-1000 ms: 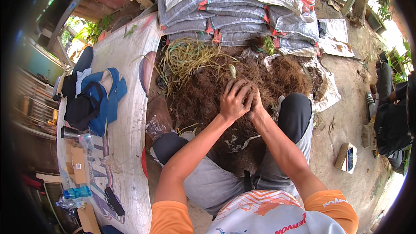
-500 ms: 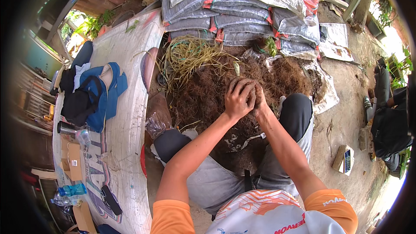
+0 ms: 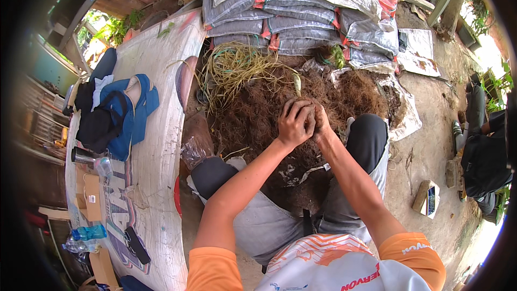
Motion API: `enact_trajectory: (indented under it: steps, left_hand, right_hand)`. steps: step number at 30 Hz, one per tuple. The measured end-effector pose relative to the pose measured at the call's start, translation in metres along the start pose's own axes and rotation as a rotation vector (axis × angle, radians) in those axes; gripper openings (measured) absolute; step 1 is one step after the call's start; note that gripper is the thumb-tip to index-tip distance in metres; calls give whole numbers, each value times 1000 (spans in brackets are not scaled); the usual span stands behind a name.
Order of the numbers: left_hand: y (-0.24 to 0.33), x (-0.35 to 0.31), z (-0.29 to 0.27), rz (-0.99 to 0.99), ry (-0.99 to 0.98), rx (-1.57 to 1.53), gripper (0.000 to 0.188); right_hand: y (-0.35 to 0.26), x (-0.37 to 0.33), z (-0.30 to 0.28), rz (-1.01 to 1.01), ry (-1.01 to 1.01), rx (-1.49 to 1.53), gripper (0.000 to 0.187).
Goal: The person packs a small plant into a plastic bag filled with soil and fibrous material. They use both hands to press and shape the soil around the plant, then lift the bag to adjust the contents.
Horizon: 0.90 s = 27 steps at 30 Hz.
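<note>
My left hand (image 3: 294,123) and my right hand (image 3: 321,120) are cupped together, fingers curled and dirty, around a dark clump of soil and fibre (image 3: 305,101). Most of the clump is hidden by the fingers. A pale green shoot (image 3: 297,82) sticks up just beyond the fingertips and seems to come out of the clump. Under and around the hands spreads a heap of brown coir fibre and soil (image 3: 247,113), lying between my knees.
Tangled yellowish twine (image 3: 237,73) lies on the far left of the heap. Stacked grey sacks (image 3: 301,27) stand behind. To the left, a white board (image 3: 156,183) carries a blue bag (image 3: 132,118) and bottles. At right are a small block (image 3: 427,198) and another person's leg (image 3: 474,113).
Both hands stay around the clump in nearly the same place, with only a slight shift of the fingers. The whole view has moved very little.
</note>
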<state>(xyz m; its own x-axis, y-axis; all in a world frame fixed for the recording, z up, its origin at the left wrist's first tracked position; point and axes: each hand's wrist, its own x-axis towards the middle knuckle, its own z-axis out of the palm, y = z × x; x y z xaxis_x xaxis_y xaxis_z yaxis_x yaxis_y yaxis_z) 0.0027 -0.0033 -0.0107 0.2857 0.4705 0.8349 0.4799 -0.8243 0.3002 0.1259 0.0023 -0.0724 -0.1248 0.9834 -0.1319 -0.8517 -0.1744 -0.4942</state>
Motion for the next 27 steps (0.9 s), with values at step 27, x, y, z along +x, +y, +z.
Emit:
enact_trajectory:
  steps: [27]
  left_hand:
    - [16,16,0,-978,315,-923,22]
  right_hand:
    - [-28,-30,97,-219,219,-710,47]
